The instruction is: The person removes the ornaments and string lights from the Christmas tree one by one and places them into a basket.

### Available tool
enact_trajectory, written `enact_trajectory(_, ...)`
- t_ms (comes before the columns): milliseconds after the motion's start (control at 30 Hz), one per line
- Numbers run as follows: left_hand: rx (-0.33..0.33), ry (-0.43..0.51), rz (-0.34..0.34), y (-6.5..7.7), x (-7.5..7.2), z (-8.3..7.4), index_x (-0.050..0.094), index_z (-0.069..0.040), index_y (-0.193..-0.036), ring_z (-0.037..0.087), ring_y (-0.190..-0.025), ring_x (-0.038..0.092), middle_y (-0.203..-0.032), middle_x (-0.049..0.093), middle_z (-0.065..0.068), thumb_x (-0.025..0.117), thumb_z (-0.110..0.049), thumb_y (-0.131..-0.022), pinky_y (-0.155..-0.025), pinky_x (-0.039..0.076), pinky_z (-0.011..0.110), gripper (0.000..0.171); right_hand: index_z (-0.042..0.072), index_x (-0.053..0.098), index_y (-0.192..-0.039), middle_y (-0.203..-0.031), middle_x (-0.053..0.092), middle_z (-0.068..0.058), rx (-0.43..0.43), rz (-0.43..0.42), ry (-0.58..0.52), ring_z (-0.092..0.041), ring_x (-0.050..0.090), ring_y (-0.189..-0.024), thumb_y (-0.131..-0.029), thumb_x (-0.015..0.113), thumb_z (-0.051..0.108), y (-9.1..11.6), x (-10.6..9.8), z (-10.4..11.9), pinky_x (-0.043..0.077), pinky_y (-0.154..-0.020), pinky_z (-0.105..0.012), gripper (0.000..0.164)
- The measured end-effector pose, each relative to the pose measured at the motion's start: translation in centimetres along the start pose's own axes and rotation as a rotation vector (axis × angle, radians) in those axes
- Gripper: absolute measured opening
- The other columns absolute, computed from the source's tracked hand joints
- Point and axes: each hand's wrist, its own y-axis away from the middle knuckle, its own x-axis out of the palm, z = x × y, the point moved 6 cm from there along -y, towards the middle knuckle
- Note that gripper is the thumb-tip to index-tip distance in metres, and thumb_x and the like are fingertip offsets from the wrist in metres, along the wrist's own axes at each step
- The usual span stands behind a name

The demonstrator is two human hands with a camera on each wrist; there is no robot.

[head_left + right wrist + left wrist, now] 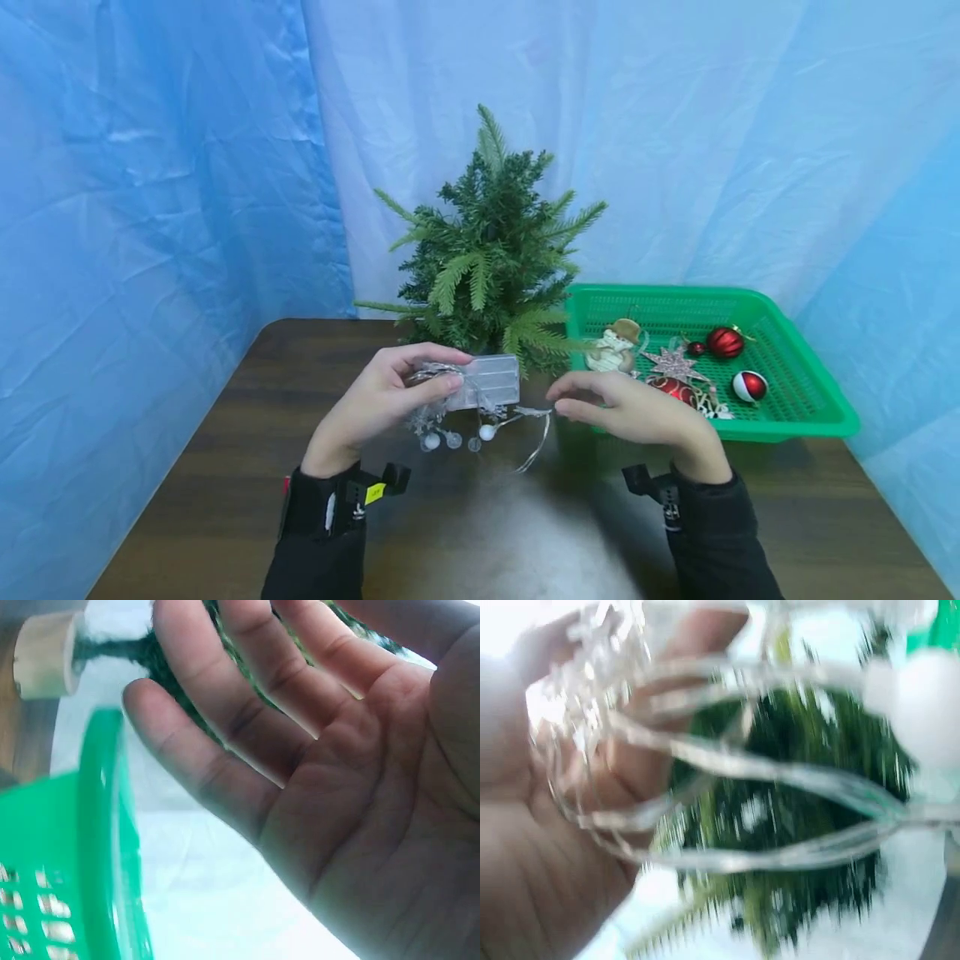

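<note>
My left hand [390, 392] grips a bundle of string lights [427, 417] together with its clear battery box [487, 382], thumb in front and fingers behind. Small white balls and silvery wire loops dangle below it. In the blurred left wrist view, pale wire loops [780, 776] stretch across in front of the tree. My right hand [630, 408] hovers to the right, fingers loosely bent, fingertips close by a loose loop of the wire. Its palm [360, 795] shows bare in the right wrist view. Behind both hands stands a small artificial Christmas tree [495, 250].
A green plastic basket [813, 400] sits on the right of the dark wooden table [225, 500]. Inside lie a snowman ornament [611, 350], a glittery star [673, 364] and several red baubles [725, 342]. The tree has a pale round base [45, 656]. Blue-white curtains [712, 125] surround the table.
</note>
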Motion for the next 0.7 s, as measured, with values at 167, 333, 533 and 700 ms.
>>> enact_trajectory(167, -0.104, 0.022, -0.087, -1.4, 2.3, -1.9, 0.070, -0.020, -0.129, 0.019, -0.046, 0.031, -0.064, 0.047, 0.006, 0.068, -0.022, -0.100, -0.043, 0.030, 0.029, 0.029, 0.018, 0.063, -0.129, -0.116, 0.068, 0.002, 0.014, -0.097, -0.004, -0.018, 0.066, -0.102, -0.108, 0.052, 0.029, 1.6, -1.6, -0.3, 0.055, -0.084, -0.036, 0.026)
enact_trajectory(333, -0.077, -0.034, -0.093, -3.4, 4.9, -4.3, 0.069, -0.022, -0.130, 0.020, -0.045, 0.031, -0.061, 0.045, 0.002, 0.066, -0.026, -0.101, -0.044, 0.030, 0.029, 0.029, 0.012, 0.063, -0.133, -0.125, 0.068, -0.004, 0.028, -0.167, 0.052, -0.015, 0.065, -0.111, -0.107, 0.054, 0.027, 3.8, -2.9, -0.6, 0.056, -0.089, -0.035, 0.031)
enact_trajectory(533, 0.011, -0.246, -0.052, -6.9, 7.4, -8.4, 0.069, -0.021, -0.130, 0.019, -0.043, 0.030, -0.064, 0.051, -0.004, 0.064, -0.027, -0.102, -0.044, 0.029, 0.029, 0.028, 0.007, 0.063, -0.135, -0.126, 0.068, -0.006, 0.140, -0.167, 0.165, -0.022, 0.066, -0.114, -0.105, 0.057, 0.030, 7.3, -4.1, -2.0, 0.056, -0.089, -0.038, 0.038)
enact_trajectory(700, 0.056, -0.337, -0.012, -10.2, 9.0, -11.3, 0.069, -0.019, -0.130, 0.019, -0.042, 0.031, -0.071, 0.060, -0.003, 0.063, -0.024, -0.103, -0.043, 0.029, 0.027, 0.028, 0.003, 0.068, -0.128, -0.122, 0.069, -0.010, 0.311, -0.153, 0.224, -0.034, 0.064, -0.115, -0.099, 0.067, 0.031, 10.1, -5.0, -4.7, 0.053, -0.091, -0.051, 0.040)
